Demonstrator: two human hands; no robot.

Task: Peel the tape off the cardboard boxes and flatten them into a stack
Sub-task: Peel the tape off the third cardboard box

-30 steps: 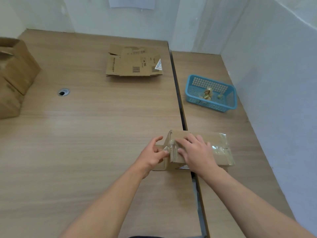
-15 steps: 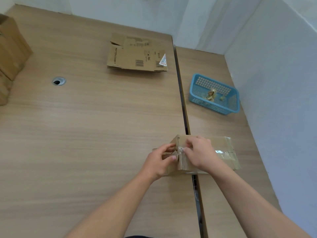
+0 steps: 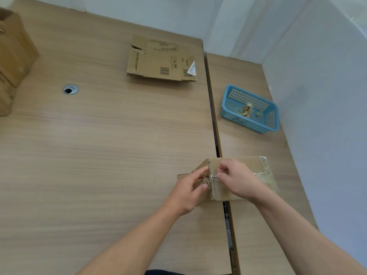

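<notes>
A small cardboard box (image 3: 264, 182) wrapped in clear tape lies across the gap between the two tables, close to me. My left hand (image 3: 188, 190) holds the box's left end, thumb and fingers curled at its edge. My right hand (image 3: 237, 179) pinches a shiny strip of tape (image 3: 212, 177) at the box's left corner. A flattened printed cardboard box (image 3: 160, 59) lies at the far side of the left table. More brown boxes (image 3: 14, 56) stand at the far left edge.
A blue plastic basket (image 3: 250, 124) holding crumpled tape scraps sits on the right table by the wall. A round cable hole (image 3: 70, 89) is in the left table. A dark gap (image 3: 215, 135) runs between the tables. White walls close off the back and right.
My right hand has gone from lying flat on the box top to pinching the tape at its left corner. My left hand has curled closer round the box's end. The camera has tilted down.
</notes>
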